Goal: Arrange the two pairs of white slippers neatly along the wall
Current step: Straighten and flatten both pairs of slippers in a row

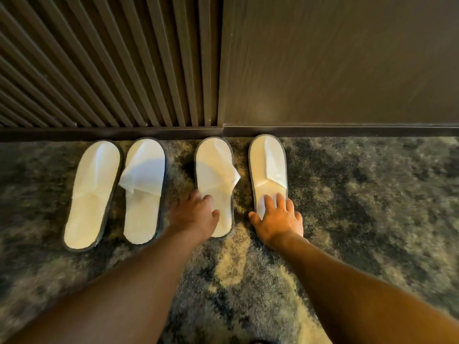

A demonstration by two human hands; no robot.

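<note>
Several white slippers with grey edging lie toes-to-wall in a row on the carpet. The left pair is the far-left slipper (92, 194), slightly angled, and its mate (145, 189), whose strap flares out on the left. The right pair is the third slipper (213, 175) and the fourth slipper (268, 170). My left hand (193, 217) rests on the heel half of the third slipper, fingers spread. My right hand (278, 219) lies flat on the heel of the fourth slipper, fingers apart. Neither hand is closed around anything.
A dark skirting board (347, 130) runs along the wall's foot, just beyond the slipper toes. Slatted wood panelling (99, 70) covers the left wall, a plain dark panel (347, 58) the right. Mottled grey-and-cream carpet (372, 194) stretches to the right.
</note>
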